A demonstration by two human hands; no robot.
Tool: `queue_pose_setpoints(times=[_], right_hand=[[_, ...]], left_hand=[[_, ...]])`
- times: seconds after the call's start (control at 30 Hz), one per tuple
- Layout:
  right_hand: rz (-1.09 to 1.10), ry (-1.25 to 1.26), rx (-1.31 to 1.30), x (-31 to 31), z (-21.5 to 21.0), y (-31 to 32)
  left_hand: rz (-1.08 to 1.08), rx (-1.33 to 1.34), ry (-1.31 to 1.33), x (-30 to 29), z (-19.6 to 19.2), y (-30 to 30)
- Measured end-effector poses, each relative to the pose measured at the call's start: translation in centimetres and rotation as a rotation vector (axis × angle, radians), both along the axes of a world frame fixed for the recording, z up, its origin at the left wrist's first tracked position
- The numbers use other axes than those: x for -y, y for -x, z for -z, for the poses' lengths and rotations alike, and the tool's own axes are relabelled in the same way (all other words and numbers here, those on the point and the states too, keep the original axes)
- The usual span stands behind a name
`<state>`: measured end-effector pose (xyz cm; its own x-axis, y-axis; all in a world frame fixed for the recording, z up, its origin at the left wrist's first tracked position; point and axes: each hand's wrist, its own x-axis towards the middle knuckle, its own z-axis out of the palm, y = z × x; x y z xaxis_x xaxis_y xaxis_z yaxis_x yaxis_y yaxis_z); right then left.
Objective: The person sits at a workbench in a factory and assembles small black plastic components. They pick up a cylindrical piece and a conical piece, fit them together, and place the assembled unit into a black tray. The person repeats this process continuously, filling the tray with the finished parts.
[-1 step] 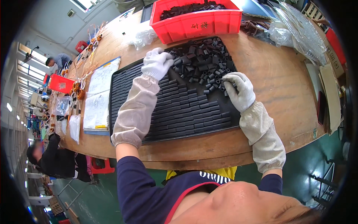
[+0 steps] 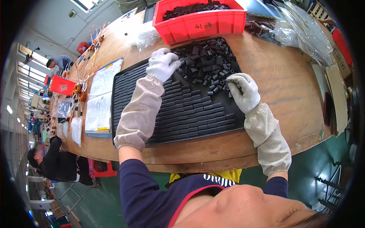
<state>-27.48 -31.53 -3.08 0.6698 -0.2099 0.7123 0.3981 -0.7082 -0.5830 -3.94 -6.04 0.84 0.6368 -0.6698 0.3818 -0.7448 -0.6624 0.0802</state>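
Note:
A black tray lies on the wooden table. Short black tubes fill its left and near parts in tight rows, while a heap of loose black tubes covers the far right. My left hand, in a white glove, is over the far edge of the rows, its curled fingers at the heap's left side. On the tray's right side, my gloved right hand has its fingers bent in against the loose tubes. Whatever either hand's fingertips hold is hidden.
Behind the tray stands a red bin of black pieces. Papers in a blue folder lie to the left, beside wired copper coils. Clear plastic wrap and cardboard are at the right. Two other people are off to the left.
My left hand has shifted slightly right, toward the loose tubes. My right hand stays in the same spot.

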Motion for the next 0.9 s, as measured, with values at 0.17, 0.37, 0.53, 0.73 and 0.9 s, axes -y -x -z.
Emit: queue_pose_setpoints(times=[0.17,0.37,0.53,0.73,0.9], right_hand=[[0.074,0.107,0.027,0.0,-0.3,0.1],[0.11,0.413,-0.263,0.8,-0.4,1.8],[0.111,0.533,-0.367,0.4,-0.8,2.5],[0.135,0.535,-0.34,-0.2,-0.4,2.8],[0.121,0.545,-0.31,0.3,0.9,2.8]], left_hand=[[0.062,0.047,0.004,3.1,0.6,1.5],[0.022,-0.001,-0.112,4.7,0.6,1.8],[0.012,0.031,-0.165,5.2,0.1,2.3],[0.132,0.166,0.12,4.3,0.6,2.5],[0.223,-0.572,0.497,4.3,0.2,8.4]])
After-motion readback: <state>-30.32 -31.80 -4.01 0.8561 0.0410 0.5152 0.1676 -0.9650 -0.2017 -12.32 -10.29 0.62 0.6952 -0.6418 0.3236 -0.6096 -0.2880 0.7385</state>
